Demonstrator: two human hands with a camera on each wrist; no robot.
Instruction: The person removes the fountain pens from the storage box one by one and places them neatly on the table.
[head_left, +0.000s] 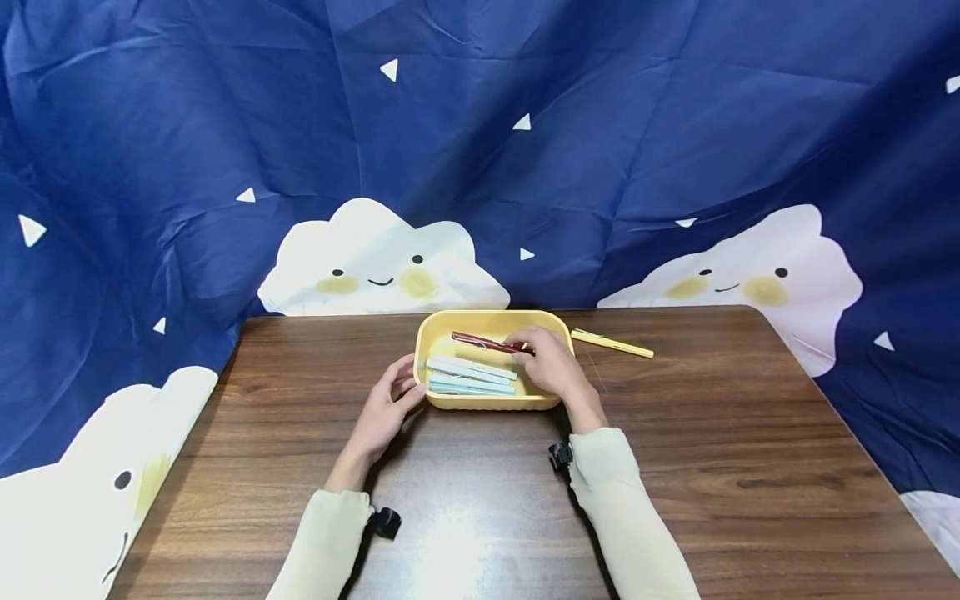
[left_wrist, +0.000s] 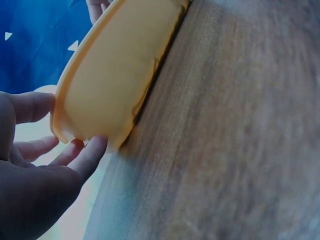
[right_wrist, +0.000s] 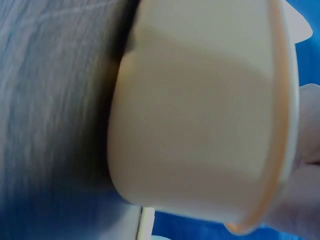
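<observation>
A yellow plastic bin stands on the table, holding several pale blue and white pens. My left hand grips its front left corner, the thumb at the rim and the other fingers against the end wall. In the left wrist view that hand's fingertips meet the outside of the bin. Over the right part of the bin, my right hand pinches a dark red pen by its right end. The right wrist view shows mostly the bin's outer wall, and the pen is hidden there.
A yellow pen lies on the brown wooden table just right of the bin. Behind the table hangs a blue cloth with white clouds and triangles.
</observation>
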